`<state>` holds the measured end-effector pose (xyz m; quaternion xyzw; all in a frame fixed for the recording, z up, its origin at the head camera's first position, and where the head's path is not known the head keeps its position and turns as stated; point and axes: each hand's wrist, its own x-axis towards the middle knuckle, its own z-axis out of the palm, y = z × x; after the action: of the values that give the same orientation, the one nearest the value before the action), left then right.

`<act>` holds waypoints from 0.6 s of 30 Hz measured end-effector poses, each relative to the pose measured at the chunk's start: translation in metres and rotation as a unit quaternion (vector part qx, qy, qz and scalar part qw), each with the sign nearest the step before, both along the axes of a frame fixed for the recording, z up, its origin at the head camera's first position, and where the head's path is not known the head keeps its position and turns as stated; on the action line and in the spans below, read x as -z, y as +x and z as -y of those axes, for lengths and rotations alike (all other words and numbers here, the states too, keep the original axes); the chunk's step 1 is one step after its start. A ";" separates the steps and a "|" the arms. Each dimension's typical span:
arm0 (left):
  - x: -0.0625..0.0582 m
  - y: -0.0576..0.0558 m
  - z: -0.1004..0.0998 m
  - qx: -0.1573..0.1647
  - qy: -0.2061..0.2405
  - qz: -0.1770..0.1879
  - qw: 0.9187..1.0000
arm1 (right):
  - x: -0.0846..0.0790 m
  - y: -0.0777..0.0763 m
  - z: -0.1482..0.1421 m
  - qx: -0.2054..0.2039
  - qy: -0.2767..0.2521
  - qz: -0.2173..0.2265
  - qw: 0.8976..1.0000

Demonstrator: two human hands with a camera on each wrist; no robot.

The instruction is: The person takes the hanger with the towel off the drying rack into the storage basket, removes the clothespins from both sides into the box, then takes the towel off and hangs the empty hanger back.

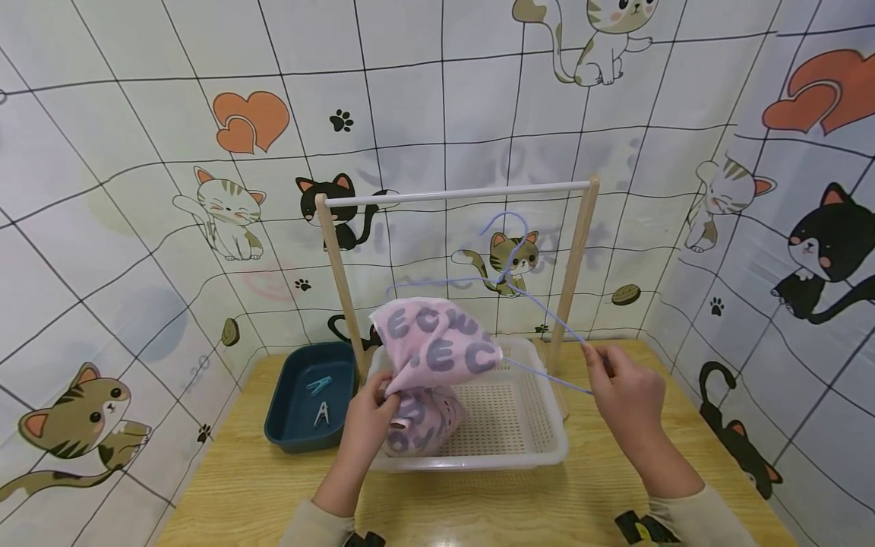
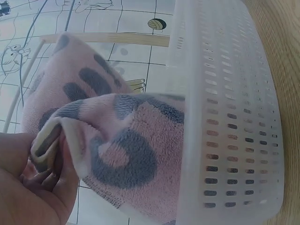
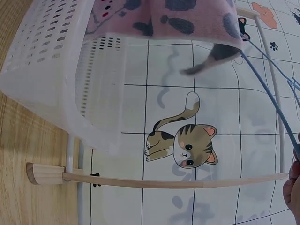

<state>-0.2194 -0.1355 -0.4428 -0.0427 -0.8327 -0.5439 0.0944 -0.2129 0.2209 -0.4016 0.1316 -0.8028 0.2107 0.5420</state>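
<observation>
A pink towel (image 1: 437,342) with grey letters drapes over the lower bar of a blue wire hanger (image 1: 544,308); its lower part hangs into the white basket (image 1: 557,448). My left hand (image 1: 369,414) pinches the towel's edge at the left, and in the left wrist view the folded cloth (image 2: 122,154) comes out between thumb and fingers. With my right hand (image 1: 627,387) I grip the hanger's right end, holding it above the basket with its hook upward. In the right wrist view only a bit of that hand (image 3: 291,187) shows, at the hanger wire (image 3: 272,96).
A wooden rack (image 1: 577,258) with a white top rail (image 1: 454,194) stands behind the basket. To the left is a dark blue tray (image 1: 287,425) with a teal clothespin (image 1: 319,385) and a white clothespin (image 1: 322,414). All stand on a wood-grain table (image 1: 225,486) against a patterned wall covering.
</observation>
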 end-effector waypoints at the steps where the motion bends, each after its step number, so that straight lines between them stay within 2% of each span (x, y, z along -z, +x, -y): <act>1: 0.000 0.000 0.000 -0.002 -0.001 0.002 1.000 | 0.000 0.000 0.000 0.001 -0.002 0.003 1.000; 6: 0.000 -0.003 0.000 -0.020 -0.014 0.009 1.000 | 0.001 -0.001 -0.002 0.016 -0.009 0.003 1.000; 12: 0.000 -0.005 0.000 -0.023 -0.017 0.004 1.000 | 0.004 -0.004 -0.007 0.030 -0.014 -0.001 0.999; 18: 0.002 -0.008 -0.002 -0.007 -0.008 0.014 1.000 | 0.003 -0.004 -0.011 0.040 -0.025 0.006 0.999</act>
<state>-0.2270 -0.1340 -0.4448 -0.0301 -0.8387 -0.5368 0.0864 -0.2166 0.2321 -0.4049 0.0843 -0.8053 0.2098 0.5481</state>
